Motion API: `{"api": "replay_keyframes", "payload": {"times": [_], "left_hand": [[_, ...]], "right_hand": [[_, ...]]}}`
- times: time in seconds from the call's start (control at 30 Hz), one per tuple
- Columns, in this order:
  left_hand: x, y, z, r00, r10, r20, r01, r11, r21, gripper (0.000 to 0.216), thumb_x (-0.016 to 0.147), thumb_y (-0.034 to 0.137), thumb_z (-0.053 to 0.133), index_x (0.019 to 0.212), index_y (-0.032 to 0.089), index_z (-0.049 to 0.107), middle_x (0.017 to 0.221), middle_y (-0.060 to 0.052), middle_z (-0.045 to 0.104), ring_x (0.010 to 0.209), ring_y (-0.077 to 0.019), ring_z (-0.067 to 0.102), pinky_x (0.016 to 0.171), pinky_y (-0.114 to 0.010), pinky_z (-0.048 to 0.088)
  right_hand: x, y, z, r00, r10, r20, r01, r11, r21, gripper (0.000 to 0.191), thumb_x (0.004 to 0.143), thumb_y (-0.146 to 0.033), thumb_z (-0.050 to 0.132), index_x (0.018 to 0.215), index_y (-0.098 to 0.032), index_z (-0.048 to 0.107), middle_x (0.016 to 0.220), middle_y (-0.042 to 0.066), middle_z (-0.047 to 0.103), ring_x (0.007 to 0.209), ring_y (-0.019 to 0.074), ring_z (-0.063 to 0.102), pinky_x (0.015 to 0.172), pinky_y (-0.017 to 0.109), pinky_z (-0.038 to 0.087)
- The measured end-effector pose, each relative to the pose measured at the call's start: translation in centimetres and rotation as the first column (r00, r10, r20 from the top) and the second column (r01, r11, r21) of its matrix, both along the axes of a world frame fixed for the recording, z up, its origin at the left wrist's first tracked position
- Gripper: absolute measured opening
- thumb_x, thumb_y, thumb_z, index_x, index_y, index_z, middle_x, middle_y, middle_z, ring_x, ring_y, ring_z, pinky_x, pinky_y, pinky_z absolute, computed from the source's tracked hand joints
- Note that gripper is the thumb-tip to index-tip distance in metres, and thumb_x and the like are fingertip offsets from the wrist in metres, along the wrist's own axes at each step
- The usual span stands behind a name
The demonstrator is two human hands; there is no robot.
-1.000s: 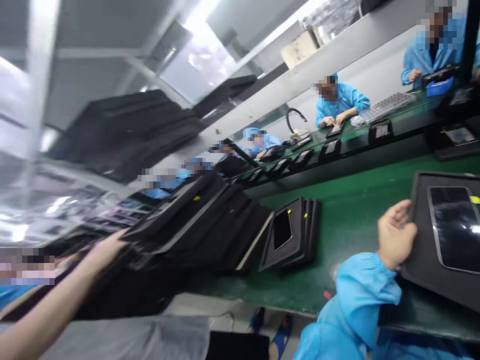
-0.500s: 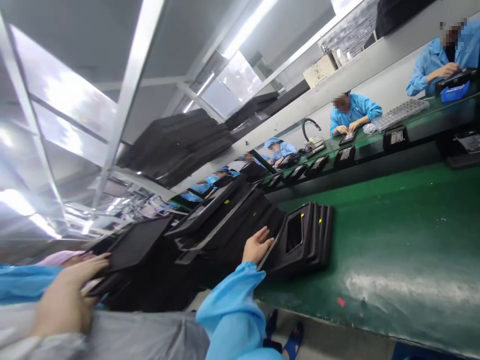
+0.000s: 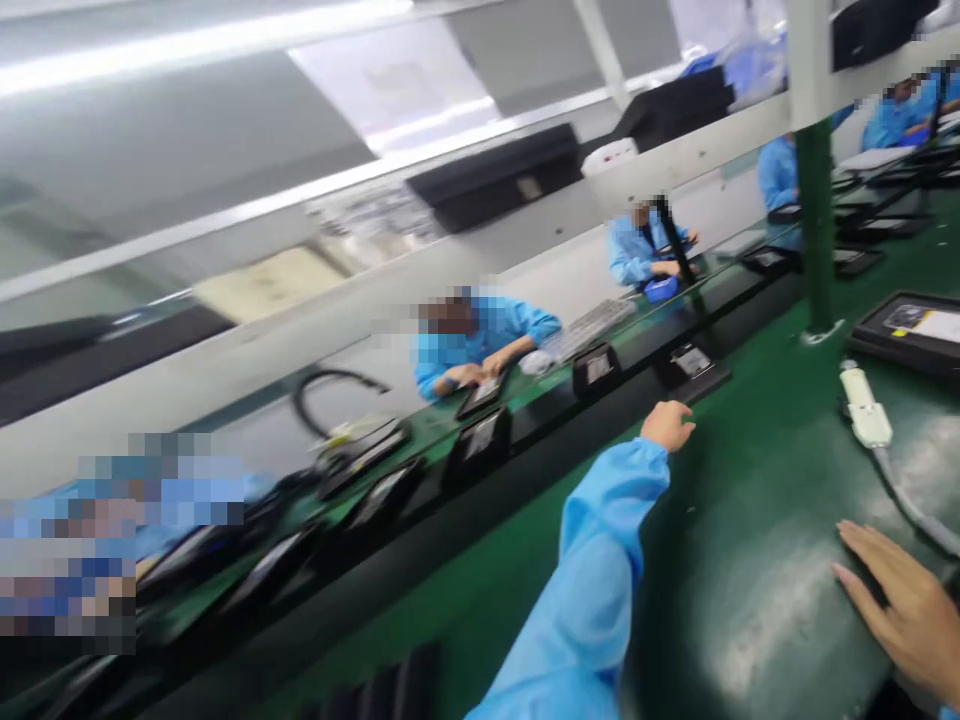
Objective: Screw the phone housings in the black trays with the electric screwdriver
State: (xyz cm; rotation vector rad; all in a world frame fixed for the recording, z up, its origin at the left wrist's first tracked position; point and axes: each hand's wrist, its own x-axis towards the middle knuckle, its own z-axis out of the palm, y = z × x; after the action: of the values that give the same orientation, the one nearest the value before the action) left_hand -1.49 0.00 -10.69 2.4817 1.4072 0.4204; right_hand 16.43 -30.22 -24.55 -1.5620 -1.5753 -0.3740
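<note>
My left hand [image 3: 667, 428], in a blue sleeve, stretches out over the green bench. Its fingers are slightly bent and apart, with nothing seen in them. Just beyond the fingertips lies a black tray [image 3: 696, 378] holding a small device with a pale face; I cannot tell whether they touch. At the lower right my right hand [image 3: 904, 610] is spread low over the bench top, palm down and holding nothing. Above it lies a white handheld power tool [image 3: 866, 408] with a grey cord.
A larger black tray [image 3: 919, 340] with a device in it lies at the right. A green post [image 3: 817, 230] rises from the bench [image 3: 765, 480]. Several black trays line the dark strip [image 3: 420, 545] at the back, with co-workers beyond. Blurred black trays [image 3: 386, 690] stand at the bottom edge.
The view has swung right, so the tray stack has dropped to the bottom edge. My blue-sleeved arm now reaches to the back tray. The power tool and right-hand tray have come into view.
</note>
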Motion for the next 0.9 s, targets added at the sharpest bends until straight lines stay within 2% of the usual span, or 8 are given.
{"api": "replay_keyframes", "payload": {"times": [0.13,0.3,0.4,0.53,0.63,0.73,0.83,0.9], "left_hand": [[7.3,2.4,-0.9,0.975,-0.068,-0.211,0.061,0.997,-0.037,0.028,0.088,0.034,0.061,0.108,0.015,0.061,0.113,-0.008,0.063,0.101,-0.0223,0.062,0.087,-0.044,0.053],[11.5,5.2,0.6,0.911,-0.137,-0.390,0.138,0.990,-0.028,0.021,0.084,0.024,0.066,0.102,0.014,0.061,0.106,-0.007,0.064,0.097,-0.0216,0.062,0.086,-0.044,0.053],[13.4,3.7,0.6,0.897,-0.195,-0.396,0.196,0.980,-0.040,0.021,0.080,0.015,0.067,0.099,0.013,0.061,0.101,-0.006,0.065,0.097,-0.0215,0.062,0.088,-0.043,0.051],[12.6,-3.3,0.3,0.902,-0.302,-0.308,0.283,0.953,-0.105,0.037,0.071,0.009,0.065,0.107,0.010,0.061,0.097,-0.008,0.067,0.093,-0.0209,0.063,0.085,-0.033,0.050],[10.3,-10.8,0.0,0.887,-0.402,-0.226,0.370,0.913,-0.173,0.042,0.068,0.008,0.059,0.110,0.014,0.061,0.098,-0.005,0.067,0.092,-0.0193,0.063,0.085,-0.029,0.050],[7.8,-18.9,-1.3,0.842,-0.519,-0.147,0.475,0.842,-0.255,0.042,0.066,0.007,0.055,0.105,0.018,0.064,0.098,-0.005,0.067,0.091,-0.0196,0.063,0.084,-0.030,0.052],[5.7,-26.2,-3.6,0.821,-0.571,-0.012,0.550,0.795,-0.255,0.037,0.069,0.010,0.055,0.104,0.016,0.064,0.100,-0.011,0.067,0.090,-0.0236,0.064,0.078,-0.034,0.056],[4.6,-29.3,-4.9,0.809,-0.573,0.133,0.588,0.788,-0.180,0.037,0.075,0.014,0.056,0.111,0.017,0.062,0.106,-0.012,0.068,0.095,-0.0236,0.065,0.080,-0.034,0.057]], "right_hand": [[-1.0,0.7,1.1,0.997,-0.079,-0.023,0.080,0.996,0.041,0.026,0.096,-0.028,0.049,0.109,-0.012,0.065,0.107,0.009,0.068,0.098,0.0230,0.067,0.084,0.033,0.060],[-0.8,1.8,2.0,0.991,-0.077,-0.109,0.084,0.995,0.057,0.024,0.091,-0.023,0.050,0.106,-0.013,0.066,0.102,0.007,0.070,0.095,0.0204,0.068,0.088,0.031,0.058],[-1.0,1.9,1.8,0.979,-0.065,-0.192,0.074,0.996,0.042,0.028,0.089,-0.023,0.051,0.112,-0.012,0.064,0.107,0.010,0.068,0.101,0.0222,0.066,0.092,0.032,0.056],[-0.6,1.1,2.6,0.925,-0.041,-0.378,0.079,0.993,0.087,0.033,0.095,-0.026,0.049,0.123,-0.012,0.058,0.118,0.013,0.064,0.106,0.0234,0.064,0.086,0.034,0.059],[1.1,0.9,5.0,0.861,-0.032,-0.508,0.144,0.972,0.183,0.027,0.096,-0.023,0.052,0.120,-0.015,0.058,0.117,0.013,0.063,0.104,0.0215,0.064,0.078,0.031,0.061],[2.5,1.5,7.7,0.890,-0.006,-0.457,0.131,0.961,0.242,0.021,0.094,-0.017,0.053,0.114,-0.015,0.061,0.114,0.012,0.064,0.104,0.0211,0.062,0.086,0.036,0.057],[2.1,2.2,8.4,0.954,0.087,-0.286,-0.069,0.995,0.073,0.022,0.098,-0.024,0.047,0.109,-0.013,0.063,0.113,0.013,0.063,0.107,0.0232,0.059,0.091,0.039,0.053],[1.3,2.0,7.4,0.981,0.127,-0.147,-0.147,0.981,-0.129,0.040,0.101,-0.040,0.039,0.109,-0.009,0.064,0.118,0.018,0.060,0.114,0.0310,0.055,0.095,0.050,0.049]]}}
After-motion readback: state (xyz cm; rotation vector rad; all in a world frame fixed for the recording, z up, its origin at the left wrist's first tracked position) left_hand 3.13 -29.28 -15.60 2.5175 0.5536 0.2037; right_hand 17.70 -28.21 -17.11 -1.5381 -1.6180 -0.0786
